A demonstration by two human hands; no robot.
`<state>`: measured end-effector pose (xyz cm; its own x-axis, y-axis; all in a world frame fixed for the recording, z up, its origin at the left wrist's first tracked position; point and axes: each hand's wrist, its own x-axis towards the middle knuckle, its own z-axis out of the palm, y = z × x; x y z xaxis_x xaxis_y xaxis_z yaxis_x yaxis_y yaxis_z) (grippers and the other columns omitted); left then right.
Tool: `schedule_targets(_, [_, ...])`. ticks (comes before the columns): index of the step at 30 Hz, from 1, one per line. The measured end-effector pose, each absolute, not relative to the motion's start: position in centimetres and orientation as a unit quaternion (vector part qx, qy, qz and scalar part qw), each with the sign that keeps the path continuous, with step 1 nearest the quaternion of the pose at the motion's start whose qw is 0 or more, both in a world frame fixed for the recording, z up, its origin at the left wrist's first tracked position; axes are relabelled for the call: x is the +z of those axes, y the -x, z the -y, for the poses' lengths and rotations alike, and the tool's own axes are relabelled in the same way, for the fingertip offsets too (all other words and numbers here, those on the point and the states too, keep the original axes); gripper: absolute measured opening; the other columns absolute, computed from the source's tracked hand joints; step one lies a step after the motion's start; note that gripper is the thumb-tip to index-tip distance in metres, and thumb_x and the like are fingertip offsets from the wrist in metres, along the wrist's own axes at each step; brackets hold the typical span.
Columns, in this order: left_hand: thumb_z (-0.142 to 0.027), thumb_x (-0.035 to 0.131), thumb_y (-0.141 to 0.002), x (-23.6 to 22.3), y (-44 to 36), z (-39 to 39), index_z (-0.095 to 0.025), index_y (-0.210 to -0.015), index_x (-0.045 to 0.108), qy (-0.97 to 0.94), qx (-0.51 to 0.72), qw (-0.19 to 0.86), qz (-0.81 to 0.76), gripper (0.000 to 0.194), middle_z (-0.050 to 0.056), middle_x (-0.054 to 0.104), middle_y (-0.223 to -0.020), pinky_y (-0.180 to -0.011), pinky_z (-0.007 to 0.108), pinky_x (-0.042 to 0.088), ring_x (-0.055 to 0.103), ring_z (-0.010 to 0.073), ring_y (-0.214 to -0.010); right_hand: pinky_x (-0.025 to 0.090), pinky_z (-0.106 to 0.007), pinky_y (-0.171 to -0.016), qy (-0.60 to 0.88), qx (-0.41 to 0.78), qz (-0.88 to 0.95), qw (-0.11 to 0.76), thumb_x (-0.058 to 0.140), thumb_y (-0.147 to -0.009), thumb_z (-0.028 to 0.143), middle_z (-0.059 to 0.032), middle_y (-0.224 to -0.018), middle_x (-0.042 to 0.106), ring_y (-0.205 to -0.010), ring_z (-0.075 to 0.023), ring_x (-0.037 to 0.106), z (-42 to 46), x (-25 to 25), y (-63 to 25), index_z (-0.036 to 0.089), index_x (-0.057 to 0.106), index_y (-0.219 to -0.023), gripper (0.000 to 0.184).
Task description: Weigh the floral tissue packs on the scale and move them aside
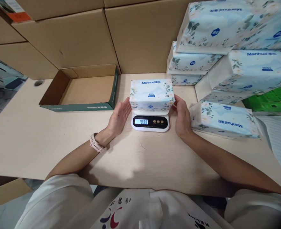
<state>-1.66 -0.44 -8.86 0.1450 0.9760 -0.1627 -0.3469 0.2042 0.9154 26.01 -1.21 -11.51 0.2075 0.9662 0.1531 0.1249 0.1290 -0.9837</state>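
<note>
Manhua tissue pack (151,92) sits on the digital scale (150,127). Left hand (119,117) and right hand (182,117) flank its ends, fingers loosely spread, contact unclear. I judge it light, squashable: support both ends evenly.

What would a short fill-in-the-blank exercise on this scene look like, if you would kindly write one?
1. The pale-blue floral tissue pack on the white digital scale is between the left hand and the ____ hand.
2. The scale has ____ round gold-coloured buttons beside its lit display.
3. The pale pink wrist strap is on the person's ____ arm.
4. The shallow open cardboard box has ____ outer walls.

Missing words: right; three; left; green.
</note>
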Motion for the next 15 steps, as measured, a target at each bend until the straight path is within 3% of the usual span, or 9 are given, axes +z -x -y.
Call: schedule_targets(15, [-0.07,0.062,-0.105,-8.59,1.52,0.59,-0.021,-0.153,0.072,-0.387,0.498,0.654,-0.418,0.069,0.008,0.051,-0.184,-0.152,0.047,0.026,0.034,0.0324,-0.18,0.046,-0.061,-0.141,0.549,0.382,0.491,0.558,0.044,-0.1,0.095,-0.0102,-0.168,0.069,-0.16,-0.0322,0.063,1.37,-11.07,-25.74,0.033,0.068,-0.152,0.085])
